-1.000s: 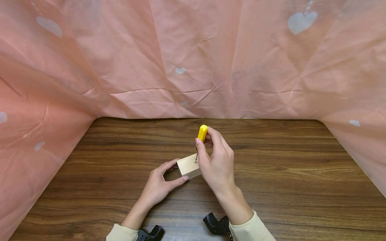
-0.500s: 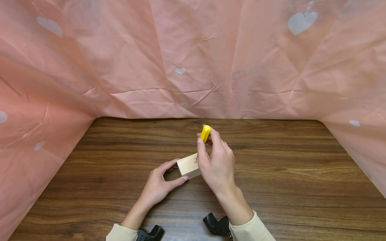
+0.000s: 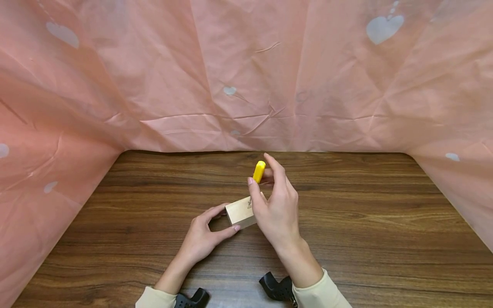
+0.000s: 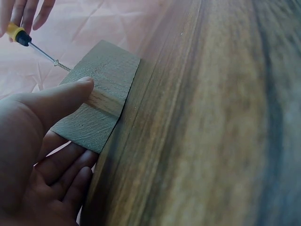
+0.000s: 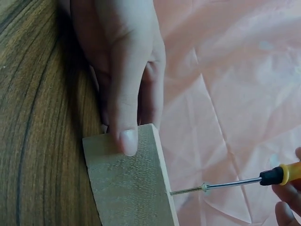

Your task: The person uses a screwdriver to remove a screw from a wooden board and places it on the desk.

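A pale wooden block [image 3: 239, 211] sits on the table, its left end gripped between the thumb and fingers of my left hand [image 3: 204, 235]. From the block's top face a screw [image 5: 188, 190] stands up, most of its thread showing in the right wrist view. The tip of a screwdriver [image 3: 259, 171] with a yellow and black handle meets the screw's head. My right hand [image 3: 279, 209] pinches that handle with thumb and fingers, the index finger raised off it. In the head view this hand covers the block's right end.
The wood-grain table [image 3: 366, 222] spreads out on both sides of the hands. A pink cloth [image 3: 246, 64] with pale hearts hangs behind and at both sides. Black wrist mounts [image 3: 275, 285] sit by the sleeves.
The screwdriver handle leaned slightly right, then came back left. My right index finger has lifted off the handle and straightened. The left hand and the block have stayed in place.
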Tool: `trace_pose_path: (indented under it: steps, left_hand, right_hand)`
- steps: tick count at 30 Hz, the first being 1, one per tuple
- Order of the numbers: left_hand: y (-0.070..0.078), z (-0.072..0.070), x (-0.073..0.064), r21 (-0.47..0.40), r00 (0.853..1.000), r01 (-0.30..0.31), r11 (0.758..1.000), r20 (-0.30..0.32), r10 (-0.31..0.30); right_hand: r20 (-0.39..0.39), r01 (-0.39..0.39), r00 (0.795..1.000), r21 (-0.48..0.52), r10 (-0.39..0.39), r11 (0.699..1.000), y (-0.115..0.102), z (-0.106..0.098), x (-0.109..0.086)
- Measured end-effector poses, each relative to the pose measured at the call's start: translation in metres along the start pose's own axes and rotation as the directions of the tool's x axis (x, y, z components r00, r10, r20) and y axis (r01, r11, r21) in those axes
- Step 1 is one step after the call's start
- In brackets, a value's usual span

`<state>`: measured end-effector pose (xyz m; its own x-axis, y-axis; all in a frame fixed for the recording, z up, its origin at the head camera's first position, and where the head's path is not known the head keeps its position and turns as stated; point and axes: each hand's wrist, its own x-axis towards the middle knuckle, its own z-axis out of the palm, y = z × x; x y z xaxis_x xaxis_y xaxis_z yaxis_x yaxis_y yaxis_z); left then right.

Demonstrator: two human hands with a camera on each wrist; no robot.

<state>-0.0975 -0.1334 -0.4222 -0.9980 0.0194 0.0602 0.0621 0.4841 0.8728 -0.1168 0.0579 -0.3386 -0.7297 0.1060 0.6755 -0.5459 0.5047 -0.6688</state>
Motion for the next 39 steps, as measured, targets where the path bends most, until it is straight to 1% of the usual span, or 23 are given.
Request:
trace_pose_path:
  steps: [2,5,10,19,25,27,31,36,39]
  left_hand:
    - [-0.0004,0.0000,-0.0003,0.001,1.000,-0.005,1.000,0.000,0.005]
    - [-0.0007,0.0000,-0.0005,-0.002,1.000,-0.010,1.000,-0.001,0.010]
    - [-0.0013,0.0003,0.0002,-0.010,1.000,-0.007,1.000,-0.003,0.007]
    - [-0.0010,0.0004,-0.0002,-0.004,1.000,-0.006,1.000,-0.002,0.006]
    - [-0.0009,0.0002,0.0002,-0.004,1.000,-0.008,1.000,-0.001,0.008]
    - [-0.0007,0.0002,0.0001,-0.003,1.000,-0.008,1.000,-0.001,0.008]
    - [-0.0007,0.0002,0.0003,-0.002,1.000,-0.009,1.000,-0.001,0.009]
    - [-0.0005,-0.0003,0.0003,-0.001,1.000,-0.012,1.000,-0.002,0.012]
    - [-0.0006,-0.0003,0.0002,-0.002,1.000,-0.009,1.000,0.000,0.009]
  right_hand:
    - [-0.007,-0.018,1.000,0.033,0.018,0.999,0.0000,0.0005,-0.0002]
    - [-0.018,-0.012,1.000,0.048,0.012,0.999,0.0004,0.0012,-0.0005]
    - [-0.018,0.021,1.000,0.030,-0.020,0.999,0.0015,0.0018,0.0001]
    - [-0.020,0.033,0.999,-0.002,-0.033,0.999,0.0030,0.0021,-0.0001]
    - [-0.015,-0.020,1.000,0.041,0.021,0.999,0.0006,0.0021,0.0000]
    - [-0.014,-0.019,1.000,0.055,0.019,0.998,0.0006,0.0025,-0.0001]
    - [-0.013,0.011,1.000,0.057,-0.010,0.998,0.0011,0.0027,0.0003]
    - [-0.009,-0.012,1.000,0.045,0.013,0.999,0.0009,0.0023,0.0006]
    - [-0.017,-0.003,1.000,0.029,0.003,1.000,0.0017,0.0026,0.0006]
